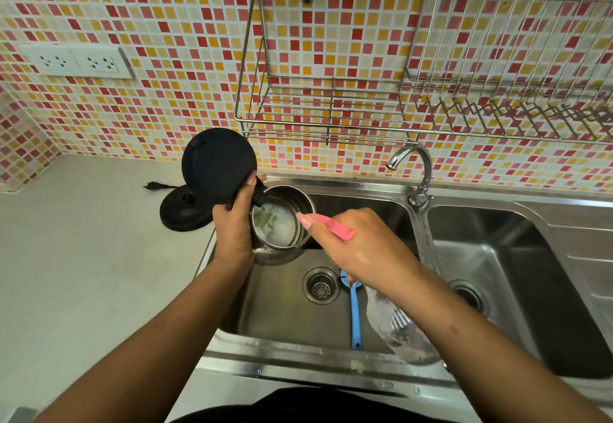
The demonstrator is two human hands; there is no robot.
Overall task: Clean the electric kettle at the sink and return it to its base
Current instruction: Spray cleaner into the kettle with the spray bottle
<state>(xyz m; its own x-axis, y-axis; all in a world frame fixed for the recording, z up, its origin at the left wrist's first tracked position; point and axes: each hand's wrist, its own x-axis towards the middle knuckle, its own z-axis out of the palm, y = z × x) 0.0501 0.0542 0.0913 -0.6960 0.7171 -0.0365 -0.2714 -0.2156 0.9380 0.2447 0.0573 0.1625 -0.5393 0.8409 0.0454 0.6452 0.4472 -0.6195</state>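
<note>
The steel electric kettle (300, 205) hangs tilted over the left sink basin, its black lid (219, 160) swung open and up. Soapy, greenish water shows inside it. My left hand (234, 223) grips the kettle at its handle side. My right hand (355, 246) holds a pink handle (335, 226) whose tip reaches the kettle's rim; the tool's working end is hidden. The black kettle base (180, 212) sits on the counter left of the sink, its plug (152, 186) lying unplugged behind it.
Water runs from the tap (411, 160) near the divider of the double sink (298, 353). A blue-handled brush (355, 316) lies in the left basin beside the drain (321, 285). A clear plastic bottle (398, 329) lies by the divider. A wire dish rack (331, 104) hangs above; wall sockets (79, 61) sit left.
</note>
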